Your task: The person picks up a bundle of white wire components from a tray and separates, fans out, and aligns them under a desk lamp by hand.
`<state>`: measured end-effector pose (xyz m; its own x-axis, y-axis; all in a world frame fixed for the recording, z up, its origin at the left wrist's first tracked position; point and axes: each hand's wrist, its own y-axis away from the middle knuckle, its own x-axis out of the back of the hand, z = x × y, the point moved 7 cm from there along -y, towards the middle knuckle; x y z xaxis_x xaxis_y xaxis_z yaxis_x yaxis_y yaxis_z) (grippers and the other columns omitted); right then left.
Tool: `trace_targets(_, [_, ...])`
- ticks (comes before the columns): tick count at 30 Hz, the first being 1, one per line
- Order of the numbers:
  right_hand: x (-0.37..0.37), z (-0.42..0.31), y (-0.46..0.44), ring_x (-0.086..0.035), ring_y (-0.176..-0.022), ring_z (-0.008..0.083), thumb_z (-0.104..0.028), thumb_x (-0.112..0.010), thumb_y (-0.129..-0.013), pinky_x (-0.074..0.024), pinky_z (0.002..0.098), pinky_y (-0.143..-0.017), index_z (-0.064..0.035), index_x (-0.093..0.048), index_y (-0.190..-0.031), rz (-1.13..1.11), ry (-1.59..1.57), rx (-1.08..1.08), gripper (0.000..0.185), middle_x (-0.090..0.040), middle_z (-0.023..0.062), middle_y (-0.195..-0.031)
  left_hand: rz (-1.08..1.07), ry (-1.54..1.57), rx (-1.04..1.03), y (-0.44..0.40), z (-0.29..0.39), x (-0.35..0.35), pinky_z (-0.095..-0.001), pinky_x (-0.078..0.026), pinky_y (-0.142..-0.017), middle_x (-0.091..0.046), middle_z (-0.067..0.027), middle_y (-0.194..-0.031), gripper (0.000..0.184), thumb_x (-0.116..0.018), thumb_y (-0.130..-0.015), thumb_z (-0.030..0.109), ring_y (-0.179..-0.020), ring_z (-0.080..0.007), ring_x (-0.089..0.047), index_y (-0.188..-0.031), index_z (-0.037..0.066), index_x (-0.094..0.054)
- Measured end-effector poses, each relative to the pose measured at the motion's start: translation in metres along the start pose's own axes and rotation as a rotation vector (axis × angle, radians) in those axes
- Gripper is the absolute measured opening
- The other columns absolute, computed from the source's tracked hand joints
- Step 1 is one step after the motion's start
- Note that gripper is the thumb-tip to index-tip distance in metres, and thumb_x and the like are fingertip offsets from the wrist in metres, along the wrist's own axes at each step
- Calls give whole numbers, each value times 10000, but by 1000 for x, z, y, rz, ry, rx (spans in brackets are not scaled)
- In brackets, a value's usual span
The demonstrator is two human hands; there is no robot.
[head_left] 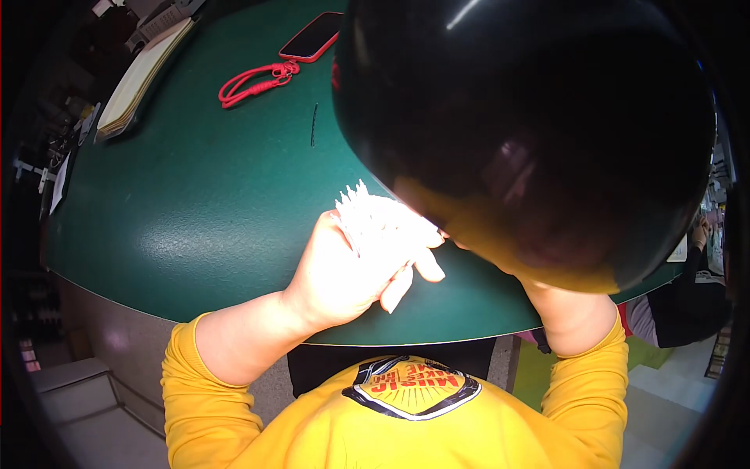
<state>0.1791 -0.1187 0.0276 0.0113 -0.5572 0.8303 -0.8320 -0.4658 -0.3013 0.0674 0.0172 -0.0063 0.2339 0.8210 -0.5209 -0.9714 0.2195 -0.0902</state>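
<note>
My left hand (pixel 355 270) is closed around a bundle of thin white pieces (pixel 357 205), whose pointed tips stick out at the top. Bright light washes out the hand and the bundle, so the pieces' details are lost. A large, glossy black rounded object (pixel 531 125) covers the upper right, just beside my left hand. Behind its lower edge my right hand is almost wholly hidden; only the forearm and perhaps a bit of fingertip show.
On the green table (pixel 195 187) lie a red-cased phone (pixel 314 36) with a red strap (pixel 254 84) and a thin dark strip (pixel 314 125). A paper stack (pixel 144 78) rests at the upper left. Part of another person (pixel 691 313) shows at the far right.
</note>
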Motion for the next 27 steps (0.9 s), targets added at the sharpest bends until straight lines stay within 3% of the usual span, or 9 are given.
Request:
trace_targets(21, [8, 7, -12, -603, -940, 359, -289, -624, -765, -453, 381, -843, -13, -599, -1044, 5, 41, -40, 393, -632, 179, -1013, 52, -252, 91, -2, 8, -2, -177, -375, -420, -577, -69, -648, 191, -506, -907, 143, -450, -64, -478, -905, -30, -587])
trace_targets(27, [54, 62, -18, -604, -938, 361, -293, -624, -764, -454, 382, -842, -13, -601, -1041, 16, 94, -72, 394, -634, 180, -1010, -28, -141, -349, 0, 20, 9, -212, -376, -506, -557, -68, -688, 182, -449, -908, 94, -568, -75, -492, -930, -43, -566])
